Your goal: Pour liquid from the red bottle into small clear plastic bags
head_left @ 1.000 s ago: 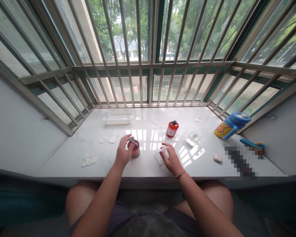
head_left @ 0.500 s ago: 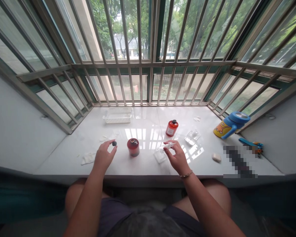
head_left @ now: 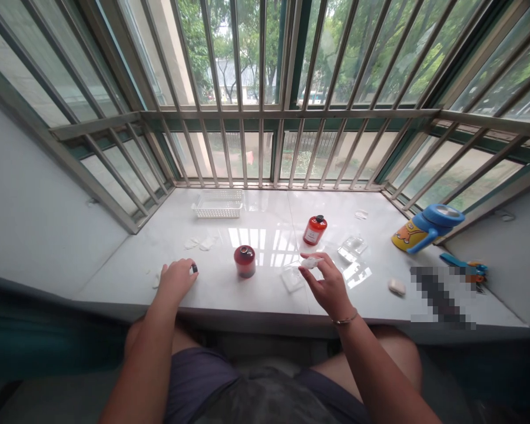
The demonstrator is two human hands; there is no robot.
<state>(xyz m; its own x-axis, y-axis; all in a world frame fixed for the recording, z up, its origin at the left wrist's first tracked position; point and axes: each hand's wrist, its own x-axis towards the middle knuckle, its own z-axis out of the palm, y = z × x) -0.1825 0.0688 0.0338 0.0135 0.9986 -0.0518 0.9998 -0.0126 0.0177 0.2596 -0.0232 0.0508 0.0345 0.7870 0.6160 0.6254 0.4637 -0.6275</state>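
My left hand (head_left: 175, 281) is low over the left part of the white counter, its fingers closed on a small black cap (head_left: 195, 268). Beneath it, a crumpled white scrap is mostly covered. To its right stands a dark red bottle (head_left: 245, 263) with an uncapped neck. My right hand (head_left: 329, 282) pinches a small clear plastic piece (head_left: 310, 262) between thumb and fingers, above a clear plastic tray (head_left: 292, 280) lying on the counter. Behind that hand is a brighter red bottle (head_left: 314, 231) with a black top and a white label.
A white mesh basket (head_left: 218, 211) sits at the back left, with white scraps (head_left: 201, 242) in front. Rightward lie another clear plastic tray (head_left: 352, 249), a beige block (head_left: 396, 287), a blue-and-yellow flask (head_left: 426, 228) and a blue-orange tool (head_left: 466, 266). Window bars (head_left: 287, 147) border the back.
My left hand has moved left and down with the black cap, over the crumpled white scrap. My right hand still holds the clear plastic piece, now turned differently. The view has shifted slightly.
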